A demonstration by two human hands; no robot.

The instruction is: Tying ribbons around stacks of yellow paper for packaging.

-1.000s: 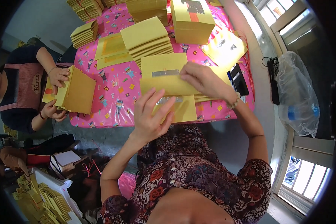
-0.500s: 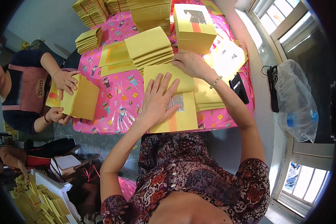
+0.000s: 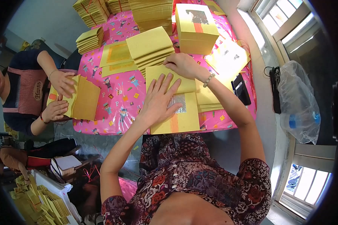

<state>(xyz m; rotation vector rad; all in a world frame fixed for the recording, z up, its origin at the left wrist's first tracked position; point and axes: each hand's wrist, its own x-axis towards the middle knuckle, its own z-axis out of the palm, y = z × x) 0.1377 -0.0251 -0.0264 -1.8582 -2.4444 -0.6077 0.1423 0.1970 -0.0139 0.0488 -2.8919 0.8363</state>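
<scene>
In the head view, the right hand has slid left along the far edge of the folded paper on the table, seemingly flattening the crease; whether its curled fingers pinch, I cannot tell. The left hand stays spread flat, gripping nothing.

Folded paper at the near edge of the table, left hand on it, right hand at its far edge, paper pile just right, folded-sheet stack behind, paper block right of that stack, loose sheets left of it, co-worker at the table's left
</scene>
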